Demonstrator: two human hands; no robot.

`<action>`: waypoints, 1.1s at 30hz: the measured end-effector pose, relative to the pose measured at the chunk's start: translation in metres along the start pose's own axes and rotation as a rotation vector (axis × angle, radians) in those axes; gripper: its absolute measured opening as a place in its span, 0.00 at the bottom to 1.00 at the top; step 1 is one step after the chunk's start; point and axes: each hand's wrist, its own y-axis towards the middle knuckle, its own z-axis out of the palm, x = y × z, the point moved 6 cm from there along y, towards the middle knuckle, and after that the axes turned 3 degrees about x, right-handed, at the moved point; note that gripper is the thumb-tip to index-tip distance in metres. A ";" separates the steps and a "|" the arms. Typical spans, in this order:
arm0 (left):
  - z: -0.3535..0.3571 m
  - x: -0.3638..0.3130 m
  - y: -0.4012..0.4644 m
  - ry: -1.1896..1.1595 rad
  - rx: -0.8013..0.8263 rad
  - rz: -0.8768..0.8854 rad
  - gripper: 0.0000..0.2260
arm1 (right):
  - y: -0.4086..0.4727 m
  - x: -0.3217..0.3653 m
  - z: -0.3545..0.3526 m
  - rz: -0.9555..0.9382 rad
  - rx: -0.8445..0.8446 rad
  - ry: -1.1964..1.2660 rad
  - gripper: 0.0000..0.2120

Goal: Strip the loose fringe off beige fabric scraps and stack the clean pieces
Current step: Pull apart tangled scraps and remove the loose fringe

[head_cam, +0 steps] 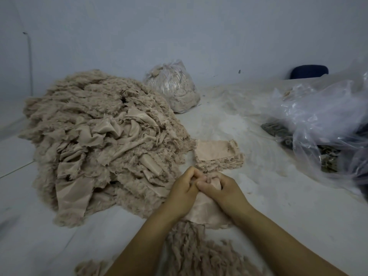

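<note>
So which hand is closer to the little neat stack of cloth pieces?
The right hand. It sits just below the small stack, nearly under its front edge. The left hand is lower and off to the stack's left. Both hands grip one fabric scrap.

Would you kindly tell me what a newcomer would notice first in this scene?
The big heap of fringed beige fabric scraps fills the left side of the pale floor. Front and centre, the left hand and right hand grip one beige fabric piece together, with a small flat stack of cleaned beige pieces just beyond them. Crumpled clear plastic bags lie at the right.
</note>
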 end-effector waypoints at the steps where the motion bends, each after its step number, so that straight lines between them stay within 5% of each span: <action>1: -0.001 0.000 0.001 -0.003 -0.021 -0.004 0.10 | 0.001 0.001 0.000 -0.027 -0.011 0.004 0.11; 7: -0.034 0.008 0.005 -0.162 -0.401 -0.104 0.10 | 0.000 -0.003 -0.011 -0.034 -0.153 0.149 0.10; 13: -0.006 0.003 0.002 -0.033 -0.007 -0.088 0.13 | -0.001 0.002 -0.010 0.002 -0.121 0.269 0.15; 17: -0.028 0.023 0.002 -0.522 -0.363 -0.268 0.13 | -0.001 0.005 0.002 0.005 0.066 0.198 0.16; 20: -0.047 0.039 -0.001 -0.595 -0.583 -0.390 0.16 | -0.002 -0.001 -0.003 0.040 0.049 0.224 0.18; 22: -0.050 0.034 0.000 -0.535 -0.509 -0.339 0.16 | -0.003 -0.003 -0.005 0.081 0.014 0.296 0.18; 26: -0.009 0.015 0.001 -0.091 0.017 -0.169 0.10 | -0.001 -0.004 -0.015 0.075 -0.185 0.449 0.12; 30: -0.008 0.010 0.000 -0.198 0.021 -0.112 0.14 | 0.000 -0.007 -0.023 0.047 -0.260 0.270 0.23; 33: -0.006 0.006 -0.003 -0.191 0.117 -0.083 0.10 | 0.001 -0.006 -0.016 0.055 -0.154 0.238 0.17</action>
